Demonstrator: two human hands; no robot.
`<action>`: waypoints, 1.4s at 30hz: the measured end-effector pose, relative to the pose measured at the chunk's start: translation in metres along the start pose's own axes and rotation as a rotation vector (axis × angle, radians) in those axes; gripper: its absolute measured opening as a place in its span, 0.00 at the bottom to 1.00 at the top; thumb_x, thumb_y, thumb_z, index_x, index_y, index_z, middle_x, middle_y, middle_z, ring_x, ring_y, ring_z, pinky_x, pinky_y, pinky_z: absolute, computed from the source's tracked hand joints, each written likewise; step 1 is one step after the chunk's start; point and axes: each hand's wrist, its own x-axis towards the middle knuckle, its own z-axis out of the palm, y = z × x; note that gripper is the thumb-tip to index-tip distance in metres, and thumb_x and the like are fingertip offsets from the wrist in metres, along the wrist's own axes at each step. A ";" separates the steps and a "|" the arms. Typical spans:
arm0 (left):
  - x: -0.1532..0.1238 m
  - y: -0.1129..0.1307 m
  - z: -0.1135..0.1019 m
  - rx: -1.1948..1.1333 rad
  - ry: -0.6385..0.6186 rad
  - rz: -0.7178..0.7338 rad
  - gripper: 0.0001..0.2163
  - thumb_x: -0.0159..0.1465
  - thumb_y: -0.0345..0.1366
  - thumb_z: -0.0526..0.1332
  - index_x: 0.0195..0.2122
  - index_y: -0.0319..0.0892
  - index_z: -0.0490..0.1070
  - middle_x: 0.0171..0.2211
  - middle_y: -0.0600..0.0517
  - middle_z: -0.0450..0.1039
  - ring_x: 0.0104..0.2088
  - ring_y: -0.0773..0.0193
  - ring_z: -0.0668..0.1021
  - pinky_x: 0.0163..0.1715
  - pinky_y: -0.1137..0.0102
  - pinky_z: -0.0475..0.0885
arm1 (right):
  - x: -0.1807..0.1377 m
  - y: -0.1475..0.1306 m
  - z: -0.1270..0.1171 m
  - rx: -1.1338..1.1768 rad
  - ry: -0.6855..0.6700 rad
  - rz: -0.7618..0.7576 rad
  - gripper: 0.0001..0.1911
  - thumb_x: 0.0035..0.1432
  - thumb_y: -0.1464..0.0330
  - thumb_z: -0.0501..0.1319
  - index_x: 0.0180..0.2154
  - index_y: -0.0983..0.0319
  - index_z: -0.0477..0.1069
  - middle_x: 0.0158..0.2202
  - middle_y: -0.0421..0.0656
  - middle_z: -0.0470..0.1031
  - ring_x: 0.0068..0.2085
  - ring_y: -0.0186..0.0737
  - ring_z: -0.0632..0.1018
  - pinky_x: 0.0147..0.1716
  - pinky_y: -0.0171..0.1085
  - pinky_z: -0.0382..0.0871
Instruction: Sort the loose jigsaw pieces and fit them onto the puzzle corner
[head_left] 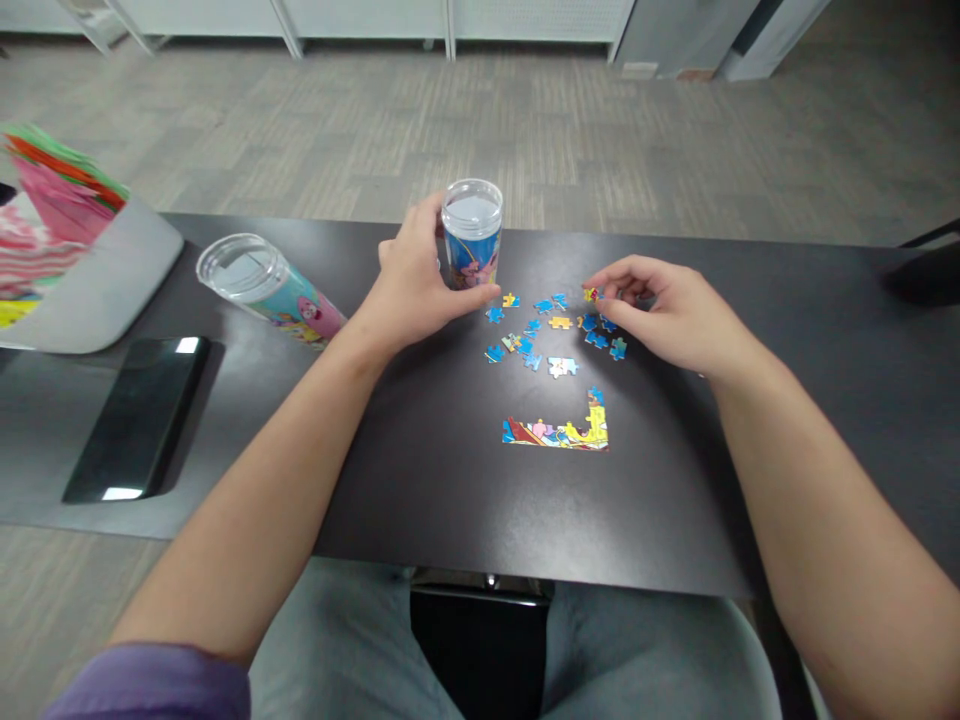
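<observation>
Risk at the canister: your left hand is wrapped around the side of the upright clear puzzle canister, fingers closed on its wall; a sideways tug could tip it onto the loose puzzle pieces lying just to its right and scatter them.
Risk at the pinch: your right hand has thumb and forefinger pressed together on 1 small yellow-and-red puzzle piece; the grip is only at the fingertips, so the piece could slip and drop among the others.
Risk at the assembled part: the joined corner section sits toward the near edge of the black table, between your forearms; a forearm sliding inward could break it apart or push it off that edge.
Risk at the second tube: the lying canister rests on its side toward the table's left end and looks free to roll.
Upright canister contents: lid on, printed label around it; you cannot tell whether pieces remain inside.
Lying canister contents: clear lid faces you, nothing visible through it, interior otherwise hidden by the print.
Other items: 1 dark phone near the left front corner, well apart from the pieces.
</observation>
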 end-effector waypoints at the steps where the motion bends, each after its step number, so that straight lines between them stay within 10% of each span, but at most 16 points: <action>1: -0.001 0.000 0.000 0.002 -0.020 0.007 0.52 0.69 0.48 0.87 0.88 0.50 0.64 0.83 0.37 0.80 0.82 0.33 0.82 0.82 0.41 0.76 | 0.000 -0.001 0.000 -0.004 0.002 0.002 0.16 0.62 0.61 0.75 0.50 0.57 0.89 0.39 0.45 0.85 0.37 0.48 0.78 0.42 0.49 0.72; 8: -0.005 0.017 0.001 0.095 -0.037 -0.095 0.34 0.75 0.50 0.82 0.76 0.47 0.75 0.68 0.44 0.90 0.69 0.41 0.89 0.76 0.43 0.73 | 0.000 -0.003 0.000 0.009 -0.002 0.013 0.16 0.61 0.60 0.76 0.49 0.57 0.88 0.39 0.45 0.85 0.37 0.47 0.78 0.41 0.48 0.72; 15: -0.004 0.001 0.005 0.061 -0.070 -0.083 0.55 0.66 0.51 0.86 0.89 0.53 0.62 0.68 0.46 0.88 0.73 0.38 0.84 0.75 0.46 0.70 | 0.000 -0.002 -0.001 0.002 0.002 0.001 0.16 0.63 0.59 0.75 0.50 0.57 0.88 0.40 0.45 0.86 0.37 0.46 0.78 0.41 0.48 0.72; 22: -0.001 0.004 0.009 0.094 -0.037 -0.132 0.42 0.65 0.49 0.88 0.76 0.50 0.73 0.63 0.45 0.88 0.66 0.34 0.86 0.74 0.42 0.69 | 0.002 0.002 0.000 0.020 0.009 -0.022 0.17 0.62 0.56 0.76 0.49 0.57 0.89 0.38 0.44 0.86 0.35 0.46 0.78 0.40 0.47 0.71; 28: -0.007 -0.011 0.012 0.067 0.005 -0.047 0.64 0.59 0.67 0.91 0.89 0.53 0.60 0.73 0.41 0.83 0.72 0.31 0.82 0.73 0.43 0.68 | 0.001 0.001 0.000 0.015 0.008 -0.023 0.14 0.63 0.61 0.76 0.49 0.57 0.88 0.40 0.44 0.88 0.36 0.44 0.78 0.40 0.46 0.71; 32: 0.006 -0.028 0.021 -0.142 0.289 0.072 0.68 0.66 0.87 0.76 0.92 0.49 0.53 0.77 0.37 0.77 0.70 0.34 0.81 0.74 0.39 0.66 | 0.001 0.005 -0.001 0.024 0.004 -0.028 0.12 0.64 0.62 0.76 0.50 0.55 0.88 0.40 0.44 0.87 0.36 0.45 0.77 0.40 0.47 0.73; 37: 0.015 -0.014 0.010 -0.415 0.844 0.444 0.35 0.87 0.80 0.59 0.58 0.49 0.74 0.49 0.54 0.73 0.43 0.62 0.77 0.45 0.54 0.73 | 0.002 0.011 -0.001 -0.012 0.023 -0.035 0.08 0.68 0.60 0.77 0.48 0.49 0.88 0.40 0.43 0.87 0.38 0.51 0.79 0.44 0.51 0.77; 42: -0.010 0.035 -0.019 -0.202 0.666 0.407 0.29 0.89 0.58 0.71 0.34 0.46 0.73 0.28 0.58 0.71 0.29 0.69 0.70 0.30 0.60 0.60 | 0.003 0.014 -0.001 -0.089 0.037 -0.047 0.11 0.70 0.61 0.74 0.51 0.55 0.91 0.41 0.45 0.89 0.38 0.50 0.81 0.44 0.51 0.77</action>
